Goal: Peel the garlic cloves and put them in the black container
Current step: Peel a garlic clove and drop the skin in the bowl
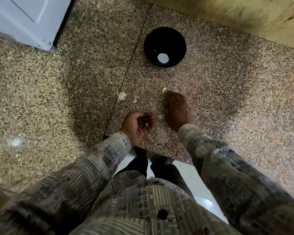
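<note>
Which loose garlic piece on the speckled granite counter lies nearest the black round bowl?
The small pale clove at the right hand's fingertips; the bulb chunk and curled piece lie farther left, by the counter seam.

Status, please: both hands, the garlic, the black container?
Left hand curled on garlic scrap. Right hand blurred, clove at its fingers, grip unclear. Black container upright ahead; loose garlic lies left of path.

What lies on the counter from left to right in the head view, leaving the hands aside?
White appliance → garlic bulb → loose garlic clove → garlic clove at the right hand's fingertips. The black container overlaps that last clove, so its place is unclear.
</note>
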`<state>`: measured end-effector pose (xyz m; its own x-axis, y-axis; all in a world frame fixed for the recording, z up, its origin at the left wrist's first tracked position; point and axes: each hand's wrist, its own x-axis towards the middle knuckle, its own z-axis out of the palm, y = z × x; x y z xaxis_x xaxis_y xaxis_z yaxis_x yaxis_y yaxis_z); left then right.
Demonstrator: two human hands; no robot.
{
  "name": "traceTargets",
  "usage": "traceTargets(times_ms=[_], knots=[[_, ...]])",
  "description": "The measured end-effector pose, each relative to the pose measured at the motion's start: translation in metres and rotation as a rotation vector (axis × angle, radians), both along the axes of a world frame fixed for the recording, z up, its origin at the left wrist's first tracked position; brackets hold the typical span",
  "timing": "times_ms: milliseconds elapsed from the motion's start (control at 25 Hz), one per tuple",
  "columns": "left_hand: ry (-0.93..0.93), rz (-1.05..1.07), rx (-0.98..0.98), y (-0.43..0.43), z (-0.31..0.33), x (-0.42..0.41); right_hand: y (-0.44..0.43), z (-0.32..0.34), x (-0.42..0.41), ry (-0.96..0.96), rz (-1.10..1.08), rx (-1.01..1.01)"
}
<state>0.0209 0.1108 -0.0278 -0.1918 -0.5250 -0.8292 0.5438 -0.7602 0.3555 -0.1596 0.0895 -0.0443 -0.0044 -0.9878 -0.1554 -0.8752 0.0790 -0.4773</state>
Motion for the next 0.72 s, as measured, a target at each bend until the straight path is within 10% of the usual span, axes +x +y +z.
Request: traceTargets(times_ms=[240,480,720], knots=[[0.016,-0.011,0.091,0.029,-0.002,-0.003,0.057,-0.032,-0.013,-0.011,0.36,-0.065],[0.308,-0.034,0.128,0.073,-0.001,-0.011,0.062,-0.045,-0.027,0.128,0.101,-0.157],[0.328,-0.018,0.116,0.118,-0.026,-0.019,0.077,-0.049,-0.011,0.053,0.4,-0.247]])
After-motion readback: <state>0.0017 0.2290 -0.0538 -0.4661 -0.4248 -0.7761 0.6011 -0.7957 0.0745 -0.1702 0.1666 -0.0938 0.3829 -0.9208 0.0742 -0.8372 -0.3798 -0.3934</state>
